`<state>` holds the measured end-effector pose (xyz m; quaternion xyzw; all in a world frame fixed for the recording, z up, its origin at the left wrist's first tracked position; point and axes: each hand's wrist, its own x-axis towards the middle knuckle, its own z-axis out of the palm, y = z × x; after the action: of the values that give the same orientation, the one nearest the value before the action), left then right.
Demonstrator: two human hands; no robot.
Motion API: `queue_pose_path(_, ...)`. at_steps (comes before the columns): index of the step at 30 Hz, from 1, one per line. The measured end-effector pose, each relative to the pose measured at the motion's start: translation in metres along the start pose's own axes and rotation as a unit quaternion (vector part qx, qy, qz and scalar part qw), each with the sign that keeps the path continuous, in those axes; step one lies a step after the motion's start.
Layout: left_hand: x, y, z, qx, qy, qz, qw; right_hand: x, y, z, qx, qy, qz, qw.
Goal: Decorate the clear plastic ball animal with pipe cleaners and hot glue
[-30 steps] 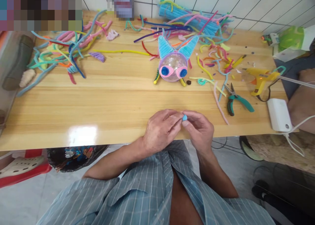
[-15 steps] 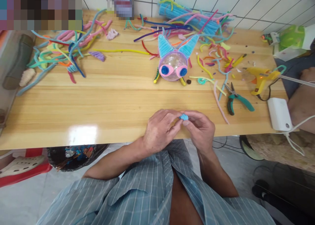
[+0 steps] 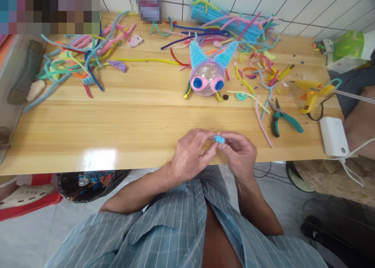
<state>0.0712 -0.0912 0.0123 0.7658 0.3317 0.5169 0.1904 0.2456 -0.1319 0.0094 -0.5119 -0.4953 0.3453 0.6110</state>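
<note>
My left hand [image 3: 191, 154] and my right hand [image 3: 240, 152] meet at the near edge of the wooden table [image 3: 117, 119]. Between their fingertips both pinch a small light-blue coil of fuzzy wire [image 3: 218, 139]. Farther back on the table stands a clear ball figure [image 3: 206, 78] with pink-and-blue eyes and two light-blue pointed ears.
Loose coloured fuzzy wires [image 3: 73, 61] lie at the back left, and a blue bundle [image 3: 228, 22] at the back. Green-handled pliers [image 3: 278, 117], a yellow glue gun [image 3: 312, 92] and a white power adapter [image 3: 332, 137] sit to the right. Another person's arm [image 3: 361, 119] rests at the right edge.
The blue coil has turned a little between my fingertips and shows more of its flat face. Both hands stay in the same place.
</note>
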Motion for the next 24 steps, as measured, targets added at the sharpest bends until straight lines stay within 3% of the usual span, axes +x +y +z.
queue_pose_path(10,0.0017,-0.0021,-0.0051,0.014,-0.031,0.032,0.999,0.0014,-0.0037,-0.0052,-0.039,-0.023,-0.025,0.999)
queue_pose_path(18,0.0036,-0.0013,-0.0019,0.052,-0.013,0.025,0.998,0.0036,-0.0049,-0.0078,-0.032,-0.036,-0.028,0.998)
queue_pose_path(24,0.0044,-0.0040,0.0007,0.037,0.012,0.059,0.998,0.0020,-0.0069,-0.0047,-0.032,-0.036,-0.021,0.999)
